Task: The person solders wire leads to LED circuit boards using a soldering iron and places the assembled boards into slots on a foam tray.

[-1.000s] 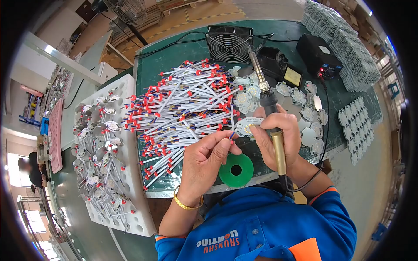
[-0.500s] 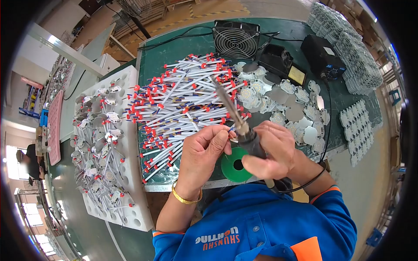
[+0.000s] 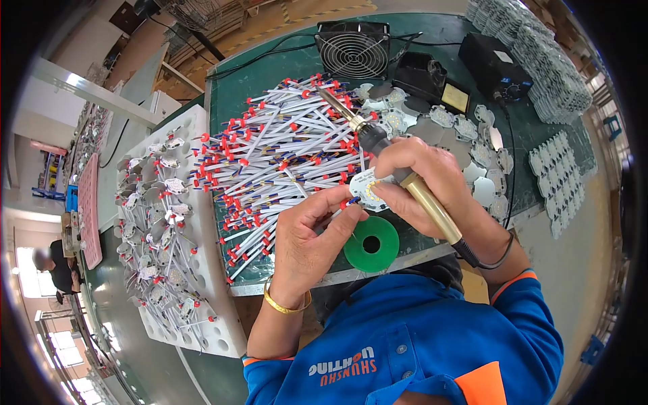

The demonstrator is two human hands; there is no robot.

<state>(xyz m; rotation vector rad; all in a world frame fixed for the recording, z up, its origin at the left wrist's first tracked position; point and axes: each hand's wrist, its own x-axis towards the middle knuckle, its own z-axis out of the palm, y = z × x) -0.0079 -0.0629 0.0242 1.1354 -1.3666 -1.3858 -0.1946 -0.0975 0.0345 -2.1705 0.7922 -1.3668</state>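
My left hand (image 3: pixel 316 233) is closed, thumb and forefinger pinching a short wire lead (image 3: pixel 352 201) with blue and red at its tip. The lead meets the edge of a round white LED board (image 3: pixel 363 186). In my right hand (image 3: pixel 425 177) is a soldering iron (image 3: pixel 432 208), its metal tip pointing up and left, off the board. My right thumb and fingertips also grip the board's right side. Just below lies a green spool (image 3: pixel 356 255). White cables (image 3: pixel 283 162) with red ends are piled behind my left hand.
Loose LED boards (image 3: pixel 466 128) cover the bench to the right. At the back stand a fan (image 3: pixel 352 54), an iron holder with sponge (image 3: pixel 455 98) and a black soldering station (image 3: pixel 496 67). A white foam tray (image 3: pixel 226 317) with wired boards is on the left. Another person (image 3: pixel 62 266) is far left.
The LED board has come into view between my hands, held by my right fingers. The soldering iron has swung up and left, its handle now lying across my right hand.
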